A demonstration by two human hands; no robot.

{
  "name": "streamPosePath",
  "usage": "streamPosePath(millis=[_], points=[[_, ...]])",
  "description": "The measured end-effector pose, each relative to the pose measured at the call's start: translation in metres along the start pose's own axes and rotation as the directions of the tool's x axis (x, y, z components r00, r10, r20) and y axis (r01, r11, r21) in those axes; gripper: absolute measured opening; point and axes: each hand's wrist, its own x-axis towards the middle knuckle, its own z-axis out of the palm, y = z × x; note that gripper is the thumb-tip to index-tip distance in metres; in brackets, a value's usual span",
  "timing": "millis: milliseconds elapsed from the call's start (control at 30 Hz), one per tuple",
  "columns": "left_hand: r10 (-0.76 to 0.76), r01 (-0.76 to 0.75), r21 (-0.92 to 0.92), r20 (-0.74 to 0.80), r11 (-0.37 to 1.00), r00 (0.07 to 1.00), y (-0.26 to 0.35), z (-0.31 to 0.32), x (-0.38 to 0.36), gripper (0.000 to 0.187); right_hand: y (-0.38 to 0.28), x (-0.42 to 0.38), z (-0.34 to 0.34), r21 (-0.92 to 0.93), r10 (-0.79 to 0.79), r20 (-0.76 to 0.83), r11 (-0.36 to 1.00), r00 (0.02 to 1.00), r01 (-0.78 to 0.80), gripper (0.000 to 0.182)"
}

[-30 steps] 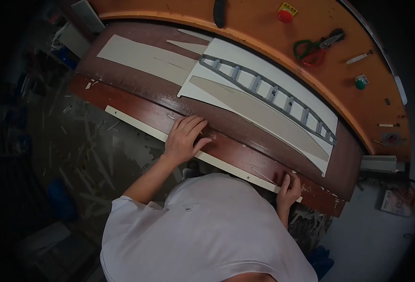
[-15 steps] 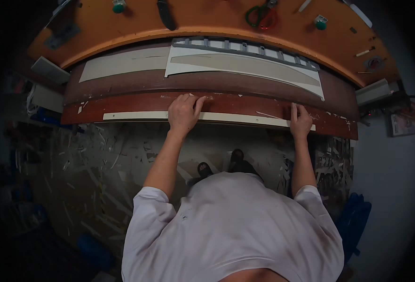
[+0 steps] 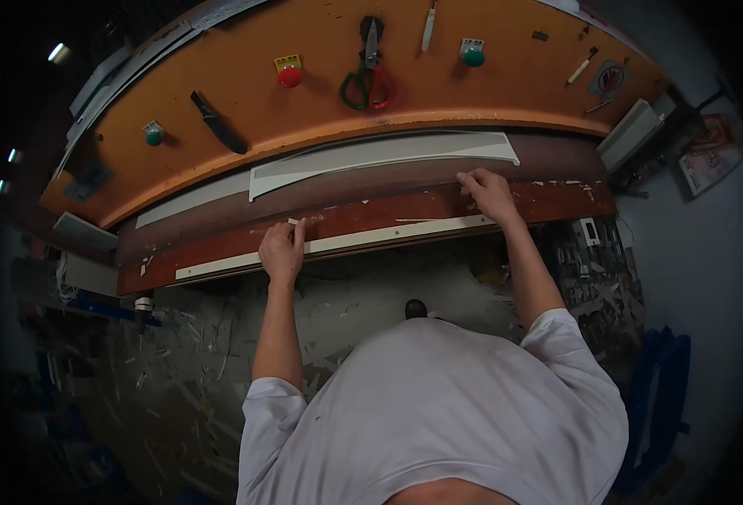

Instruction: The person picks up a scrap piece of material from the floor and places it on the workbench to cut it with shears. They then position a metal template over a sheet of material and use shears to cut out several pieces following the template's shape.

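Note:
A long white strip (image 3: 338,246) with small holes lies along the front edge of the reddish-brown bed (image 3: 363,210). My left hand (image 3: 280,250) rests over the strip left of its middle, fingers curled together, with a tiny white bit at the fingertips. Near the strip's right end, my right hand (image 3: 491,198) is raised over the bed, its fingers bent together and pointing left; anything between them is too small to make out. Behind both hands lies a white panel with a curved edge (image 3: 388,160), touched by neither.
An orange machine front (image 3: 245,109) rises behind the bed. It carries green-and-red-handled scissors (image 3: 370,76), a black-handled knife (image 3: 218,122), a red button (image 3: 289,77) and a green button (image 3: 472,57). White offcuts litter the floor (image 3: 186,379). A blue bundle (image 3: 657,404) stands at right.
The head view has tilted up and turned, showing more of the orange front. My right hand has lifted off the strip toward the back; my left stays near it. The panel's grey slotted edge is now hidden.

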Motion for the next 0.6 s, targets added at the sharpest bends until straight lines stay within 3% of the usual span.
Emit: streamPosePath(millis=[100,233,300,367,433,467,500,533,600], points=[[0.025,-0.027,-0.022,-0.071,0.999,0.997,-0.001,0.004,-0.001,0.035,-0.050,0.043,-0.048,-0.078,-0.263,-0.077,0.963,0.962,0.258,0.047],[0.046,-0.051,-0.037,-0.128,0.998,0.991,0.004,0.002,0.001,0.035,-0.117,0.113,-0.082,-0.087,-0.485,-0.170,0.875,0.858,0.477,0.038],[0.033,-0.036,-0.016,-0.130,0.999,0.991,0.001,0.003,0.000,0.034,-0.132,0.138,-0.087,-0.181,-0.372,-0.147,0.921,0.917,0.345,0.037],[0.016,-0.018,-0.010,-0.156,1.000,0.988,0.002,0.001,0.001,0.032,-0.111,0.150,-0.079,-0.140,-0.380,-0.155,0.922,0.912,0.360,0.035],[-0.004,0.001,-0.020,-0.160,1.000,0.987,0.002,0.000,0.000,0.030,-0.092,0.111,-0.049,-0.049,-0.397,-0.230,0.916,0.888,0.397,0.032],[0.025,-0.030,-0.026,-0.178,0.999,0.984,0.001,0.001,-0.001,0.030,-0.069,0.099,-0.039,-0.065,-0.441,-0.124,0.897,0.889,0.436,0.032],[0.011,-0.015,-0.019,-0.185,1.000,0.983,0.000,0.001,-0.003,0.030,-0.043,0.083,-0.021,0.057,-0.422,-0.064,0.903,0.904,0.426,0.031],[0.007,-0.010,-0.013,-0.191,1.000,0.982,0.000,0.000,-0.002,0.030,-0.029,0.059,-0.005,-0.041,-0.433,-0.001,0.900,0.901,0.433,0.028],[-0.008,0.006,-0.010,-0.200,1.000,0.980,0.004,-0.004,-0.002,0.030,0.001,0.019,0.018,-0.014,-0.391,0.136,0.918,0.910,0.396,0.024]])
